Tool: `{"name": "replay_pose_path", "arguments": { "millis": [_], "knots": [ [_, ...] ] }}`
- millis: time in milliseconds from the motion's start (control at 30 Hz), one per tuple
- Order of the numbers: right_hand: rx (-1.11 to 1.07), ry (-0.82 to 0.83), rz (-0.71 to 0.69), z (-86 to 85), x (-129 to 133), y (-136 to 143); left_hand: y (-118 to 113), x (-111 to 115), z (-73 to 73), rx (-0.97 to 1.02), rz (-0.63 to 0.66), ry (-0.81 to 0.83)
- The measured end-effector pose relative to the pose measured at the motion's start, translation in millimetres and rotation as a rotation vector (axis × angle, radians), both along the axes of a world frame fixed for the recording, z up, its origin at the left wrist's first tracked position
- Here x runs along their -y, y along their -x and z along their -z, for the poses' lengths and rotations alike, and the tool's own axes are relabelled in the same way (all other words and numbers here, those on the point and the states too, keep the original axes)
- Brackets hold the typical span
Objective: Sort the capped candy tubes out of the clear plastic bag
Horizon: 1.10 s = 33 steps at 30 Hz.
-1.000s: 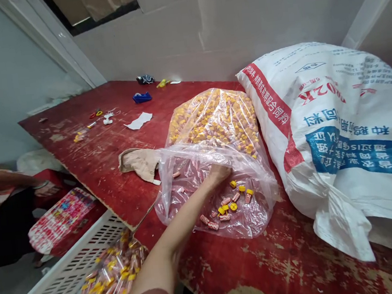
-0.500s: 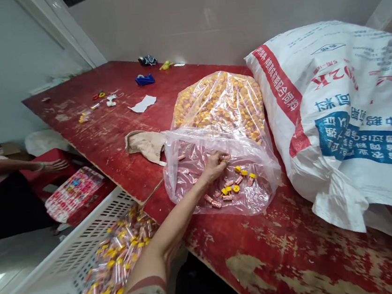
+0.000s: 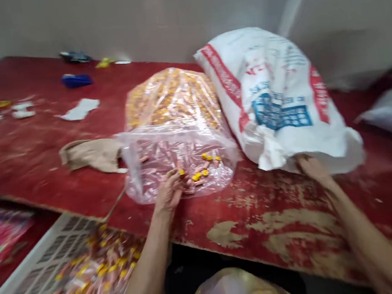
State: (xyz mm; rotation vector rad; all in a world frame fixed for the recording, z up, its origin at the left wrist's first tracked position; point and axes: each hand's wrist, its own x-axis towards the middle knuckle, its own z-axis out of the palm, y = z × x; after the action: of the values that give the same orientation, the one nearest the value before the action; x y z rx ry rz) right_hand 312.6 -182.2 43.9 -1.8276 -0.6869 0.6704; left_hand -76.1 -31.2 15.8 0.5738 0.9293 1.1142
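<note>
Left hand [image 3: 170, 188], frame centre, seems to pinch yellow-capped pink tube [image 3: 180, 169] (blurred) over clear plastic bag [image 3: 176, 132]. Right hand [image 3: 312, 168], right of centre, at mouth of white printed sack [image 3: 275, 93]; partly hidden, cannot tell grip. Loose pinch could drop tube.

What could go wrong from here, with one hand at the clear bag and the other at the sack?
Loose pieces lie near the clear bag's open mouth, by the left hand; a tug might spill some onto the table.

The right hand's fingertips are hidden at the sack's near edge, so they could catch the fabric and shift it.

Anything dropped past the table edge might land in the crate.
</note>
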Motion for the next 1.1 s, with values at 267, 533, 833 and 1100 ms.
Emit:
{"name": "replay_pose_path", "arguments": {
  "millis": [267, 533, 833, 1100],
  "knots": [
    [-0.664, -0.161, -0.003, 23.9, 70.5, 28.9, -39.8, 63.0, -8.3, 0.077, 0.287, 0.009],
    [-0.858, -0.377, 0.047, 35.8, 44.9, 75.7, -100.3, 128.7, -9.9, 0.296, 0.499, 0.106],
    [-0.875, -0.492, 0.131, 42.2, 36.3, 114.0, -143.8, 139.0, -5.8, 0.262, 0.542, 0.09],
    [-0.872, -0.599, 0.236, 41.7, 32.9, 131.9, -153.9, 141.0, 11.5, 0.26, 0.26, 0.25]
  ]
}}
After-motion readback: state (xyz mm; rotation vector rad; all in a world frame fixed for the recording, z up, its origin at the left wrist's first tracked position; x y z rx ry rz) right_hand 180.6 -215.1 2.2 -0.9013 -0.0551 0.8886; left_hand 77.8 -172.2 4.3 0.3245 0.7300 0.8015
